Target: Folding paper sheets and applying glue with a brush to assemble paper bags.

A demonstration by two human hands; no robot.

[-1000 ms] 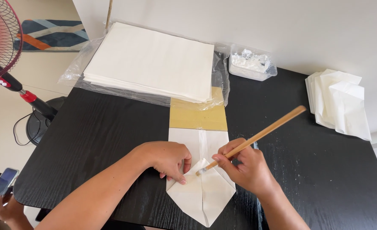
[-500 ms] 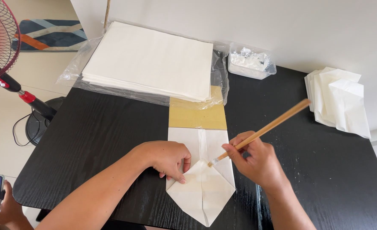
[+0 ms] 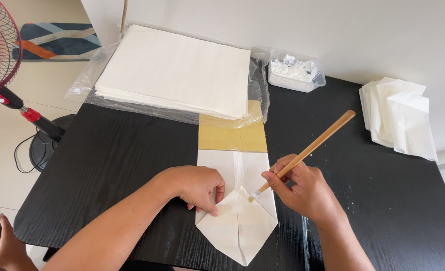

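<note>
Your left hand (image 3: 195, 186) presses flat, fingers spread a little, on the folded white paper (image 3: 237, 223) lying at the near edge of the black desk (image 3: 122, 165). Your right hand (image 3: 305, 190) is closed around a wooden brush (image 3: 303, 154), its bristle tip touching the paper's folded flap (the handle slants up to the right). A stack of white sheets (image 3: 177, 70) sits behind, and a tub of white paste (image 3: 295, 73) beside it
</note>
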